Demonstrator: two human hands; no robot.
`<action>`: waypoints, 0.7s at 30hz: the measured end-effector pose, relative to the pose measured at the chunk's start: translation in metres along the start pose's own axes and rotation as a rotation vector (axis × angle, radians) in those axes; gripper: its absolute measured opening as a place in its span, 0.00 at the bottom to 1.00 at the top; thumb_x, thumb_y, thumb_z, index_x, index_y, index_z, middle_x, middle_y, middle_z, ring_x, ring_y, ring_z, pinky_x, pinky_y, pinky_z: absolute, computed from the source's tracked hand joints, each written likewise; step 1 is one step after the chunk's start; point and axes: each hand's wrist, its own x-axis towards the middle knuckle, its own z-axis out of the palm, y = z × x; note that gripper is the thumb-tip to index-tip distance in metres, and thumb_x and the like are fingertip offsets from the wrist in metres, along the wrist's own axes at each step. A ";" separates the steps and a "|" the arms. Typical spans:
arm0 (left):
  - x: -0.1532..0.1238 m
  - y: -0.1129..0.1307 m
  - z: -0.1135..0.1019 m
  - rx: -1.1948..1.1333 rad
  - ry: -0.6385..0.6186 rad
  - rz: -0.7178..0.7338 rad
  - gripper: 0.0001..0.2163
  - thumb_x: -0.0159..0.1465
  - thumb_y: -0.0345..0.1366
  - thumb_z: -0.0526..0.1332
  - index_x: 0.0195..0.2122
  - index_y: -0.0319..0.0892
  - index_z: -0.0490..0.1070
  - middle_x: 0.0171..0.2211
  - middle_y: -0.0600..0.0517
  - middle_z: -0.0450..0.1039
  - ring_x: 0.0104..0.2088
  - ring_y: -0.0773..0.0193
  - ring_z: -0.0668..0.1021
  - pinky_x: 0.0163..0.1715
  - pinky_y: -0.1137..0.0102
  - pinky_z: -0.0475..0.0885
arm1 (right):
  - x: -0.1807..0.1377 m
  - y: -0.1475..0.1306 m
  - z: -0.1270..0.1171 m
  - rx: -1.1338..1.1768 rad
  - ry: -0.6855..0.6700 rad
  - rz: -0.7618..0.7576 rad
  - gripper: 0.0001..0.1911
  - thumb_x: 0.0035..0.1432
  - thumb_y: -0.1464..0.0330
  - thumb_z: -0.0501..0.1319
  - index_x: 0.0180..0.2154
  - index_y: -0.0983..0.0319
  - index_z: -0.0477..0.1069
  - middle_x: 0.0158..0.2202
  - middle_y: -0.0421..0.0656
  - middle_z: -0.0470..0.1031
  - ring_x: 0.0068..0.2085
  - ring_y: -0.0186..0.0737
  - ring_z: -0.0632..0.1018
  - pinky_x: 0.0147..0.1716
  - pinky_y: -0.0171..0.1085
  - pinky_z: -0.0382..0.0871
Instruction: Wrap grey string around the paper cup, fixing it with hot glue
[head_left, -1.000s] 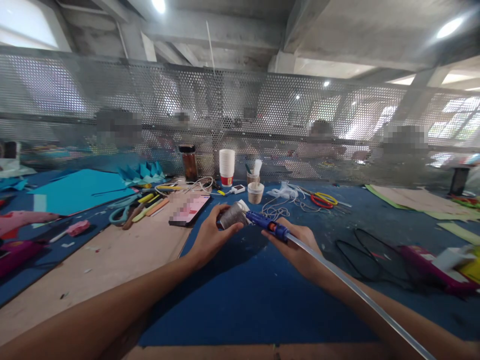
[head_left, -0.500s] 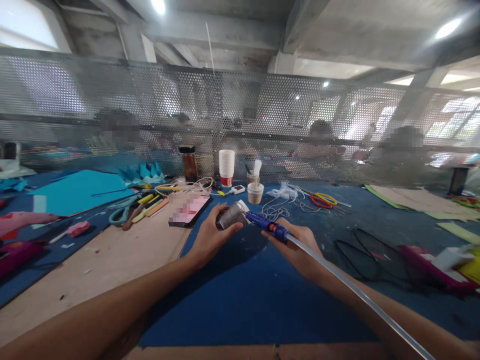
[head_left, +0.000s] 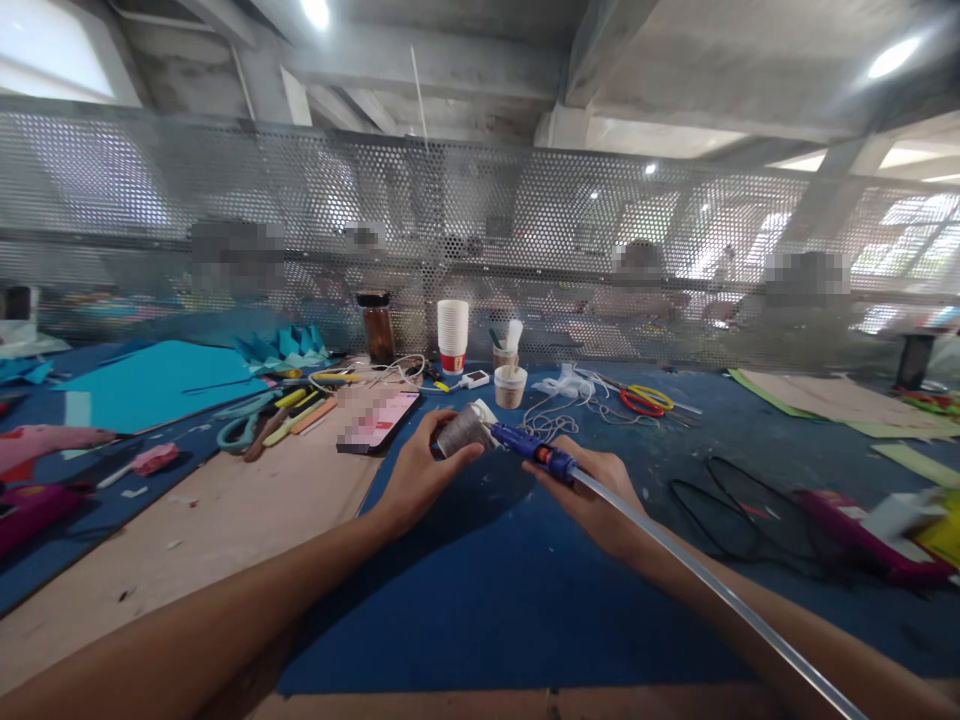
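Observation:
My left hand (head_left: 431, 460) is wrapped round a paper cup (head_left: 463, 430) whose side is covered in grey cord, held tilted above the blue tabletop (head_left: 480, 600). In my right hand (head_left: 600, 490) is a blue glue gun (head_left: 532, 450), its nozzle pointing left at the cup's whitish end. Whether the tip touches the cup I cannot tell. A long clear glue stick (head_left: 697, 565) runs out of the gun's back over my right forearm. Loose grey cord (head_left: 551, 425) lies on the table just beyond the gun.
Behind the hands stand a small cord-wrapped cup (head_left: 510, 388), stacked paper cups (head_left: 453, 335) and a brown jar (head_left: 377, 328). A phone (head_left: 379, 420) and scissors (head_left: 244, 420) lie left; red-and-yellow scissors (head_left: 646, 400) and a black cable (head_left: 739, 510) lie right. A perforated metal screen (head_left: 480, 220) closes the back.

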 end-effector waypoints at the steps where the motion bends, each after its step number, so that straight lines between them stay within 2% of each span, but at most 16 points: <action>1: 0.000 -0.001 0.000 -0.009 -0.001 -0.010 0.31 0.59 0.54 0.68 0.59 0.43 0.69 0.52 0.46 0.77 0.48 0.49 0.80 0.50 0.58 0.74 | 0.000 0.000 0.000 0.002 -0.002 -0.001 0.17 0.68 0.54 0.61 0.32 0.57 0.64 0.24 0.36 0.72 0.22 0.34 0.69 0.24 0.35 0.56; 6: 0.001 -0.004 0.000 -0.022 0.002 -0.029 0.32 0.59 0.55 0.68 0.59 0.43 0.69 0.50 0.46 0.77 0.47 0.49 0.80 0.49 0.57 0.75 | -0.002 0.002 0.001 -0.002 -0.003 -0.013 0.16 0.68 0.54 0.61 0.33 0.57 0.65 0.24 0.35 0.72 0.22 0.34 0.70 0.25 0.35 0.57; 13: 0.001 0.000 0.001 0.004 -0.012 0.013 0.30 0.59 0.53 0.69 0.58 0.42 0.68 0.53 0.45 0.77 0.51 0.49 0.79 0.54 0.57 0.73 | -0.001 0.003 0.002 -0.002 -0.003 -0.020 0.15 0.68 0.55 0.62 0.33 0.57 0.66 0.24 0.35 0.72 0.22 0.33 0.70 0.25 0.35 0.57; 21: -0.001 0.000 0.001 0.008 -0.023 0.035 0.30 0.59 0.53 0.69 0.57 0.43 0.68 0.52 0.45 0.77 0.51 0.49 0.79 0.53 0.57 0.74 | -0.002 0.003 0.001 -0.003 -0.007 -0.008 0.15 0.68 0.55 0.62 0.33 0.57 0.66 0.24 0.35 0.72 0.22 0.33 0.70 0.25 0.35 0.57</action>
